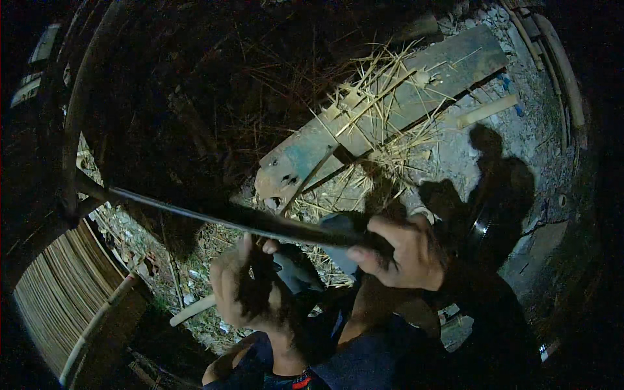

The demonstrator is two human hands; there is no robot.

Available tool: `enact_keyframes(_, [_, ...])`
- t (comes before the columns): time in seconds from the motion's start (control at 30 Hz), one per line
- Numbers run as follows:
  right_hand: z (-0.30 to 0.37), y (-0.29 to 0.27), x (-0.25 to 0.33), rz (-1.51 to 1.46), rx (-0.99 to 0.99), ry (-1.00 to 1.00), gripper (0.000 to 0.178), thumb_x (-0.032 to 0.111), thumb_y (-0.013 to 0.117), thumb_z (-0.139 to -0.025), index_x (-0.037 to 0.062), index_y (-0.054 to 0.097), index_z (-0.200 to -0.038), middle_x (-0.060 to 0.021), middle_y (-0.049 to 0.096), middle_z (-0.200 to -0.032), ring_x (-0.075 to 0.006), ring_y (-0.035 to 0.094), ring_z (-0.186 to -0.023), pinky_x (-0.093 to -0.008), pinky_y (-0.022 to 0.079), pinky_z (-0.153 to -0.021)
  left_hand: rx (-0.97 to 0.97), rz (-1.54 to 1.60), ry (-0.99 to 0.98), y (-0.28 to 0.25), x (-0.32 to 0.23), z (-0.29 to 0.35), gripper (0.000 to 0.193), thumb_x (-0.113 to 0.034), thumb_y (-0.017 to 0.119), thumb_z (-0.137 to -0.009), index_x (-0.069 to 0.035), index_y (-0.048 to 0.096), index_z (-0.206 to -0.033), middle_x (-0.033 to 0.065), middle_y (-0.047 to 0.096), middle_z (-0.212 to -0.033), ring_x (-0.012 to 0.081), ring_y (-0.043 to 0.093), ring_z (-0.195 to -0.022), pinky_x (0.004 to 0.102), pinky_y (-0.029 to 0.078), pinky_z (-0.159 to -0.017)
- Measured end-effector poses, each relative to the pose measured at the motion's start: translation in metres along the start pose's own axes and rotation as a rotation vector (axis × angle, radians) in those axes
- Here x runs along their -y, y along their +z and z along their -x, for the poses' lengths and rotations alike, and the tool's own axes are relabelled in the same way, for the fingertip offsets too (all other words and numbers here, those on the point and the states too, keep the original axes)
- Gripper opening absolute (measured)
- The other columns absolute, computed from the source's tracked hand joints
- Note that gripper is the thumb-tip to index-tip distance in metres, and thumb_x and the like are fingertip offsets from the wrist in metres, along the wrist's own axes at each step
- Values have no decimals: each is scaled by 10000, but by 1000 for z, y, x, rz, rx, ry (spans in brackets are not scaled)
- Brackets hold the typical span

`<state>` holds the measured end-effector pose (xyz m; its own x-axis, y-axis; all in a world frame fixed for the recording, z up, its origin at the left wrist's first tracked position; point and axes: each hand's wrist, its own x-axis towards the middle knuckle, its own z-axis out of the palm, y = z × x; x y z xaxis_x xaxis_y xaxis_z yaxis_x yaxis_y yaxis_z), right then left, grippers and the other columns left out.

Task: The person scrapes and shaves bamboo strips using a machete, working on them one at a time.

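Observation:
A machete [214, 218], its long dark blade showing a bright edge, stretches from the middle of the head view toward the upper left. My right hand [406, 253] is closed round its right end, where the handle is mostly hidden. My left hand [253, 286] is closed just below the blade, its thumb and fingertips pressed together close to the edge. What that hand pinches is in shadow. Beyond the blade, roughly in line with those fingers, a thin dark strip [311, 177] slants up toward a wooden plank [448, 68].
Split bamboo slivers [383, 97] lie heaped on the plank and spill onto the rubble ground. A pale bamboo piece [487, 110] lies to the right, another [193, 310] at lower left. A slatted bamboo panel [71, 286] stands at left. The far left is dark.

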<state>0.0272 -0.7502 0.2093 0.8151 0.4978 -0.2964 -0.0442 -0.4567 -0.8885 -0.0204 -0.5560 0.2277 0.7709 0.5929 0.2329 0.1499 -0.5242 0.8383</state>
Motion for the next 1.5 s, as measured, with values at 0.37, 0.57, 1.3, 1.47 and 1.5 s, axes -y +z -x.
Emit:
enact_keyframes(0.37, [-2, 9, -17, 88, -25, -76, 431, 457, 671, -855, 40, 615, -762, -87, 529, -568, -193, 546, -442, -332, 429, -449, -33, -1, -6, -7, 18, 1, 261, -42, 661, -815, 116, 663, -1023, 102, 561, -821, 191, 553, -696, 278, 472, -588])
enact_keyframes(0.57, [11, 2, -13, 241, -82, -53, 405, 420, 684, -857, 33, 610, -764, -89, 548, -573, -231, 560, -456, -337, 442, -459, -31, -7, 9, -10, 5, -7, 212, -27, 694, -840, 95, 673, -1013, 90, 550, -783, 169, 540, -682, 290, 463, -578])
enact_keyframes(1.3, [11, 4, -58, 353, -83, 360, 449, 479, 621, -870, 32, 661, -841, -179, 545, -593, -384, 537, -544, -452, 427, -577, 13, 117, 36, -10, 28, -3, 271, -40, 684, -865, 135, 618, -1061, 115, 560, -870, 188, 585, -716, 293, 525, -604])
enact_keyframes(1.47, [39, 5, -106, 482, -182, 119, 437, 463, 603, -899, 34, 658, -835, -157, 520, -549, -376, 531, -536, -448, 428, -579, 36, 65, -55, -10, 21, -1, 306, -99, 702, -868, 122, 621, -1064, 94, 556, -823, 184, 605, -724, 311, 552, -656])
enact_keyframes(1.5, [36, 6, -120, 611, -167, 249, 422, 451, 612, -897, 36, 659, -837, -152, 519, -541, -372, 526, -523, -443, 431, -579, 37, 68, -53, -7, 23, -1, 306, -99, 702, -868, 122, 621, -1064, 94, 556, -823, 184, 605, -724, 311, 552, -656])
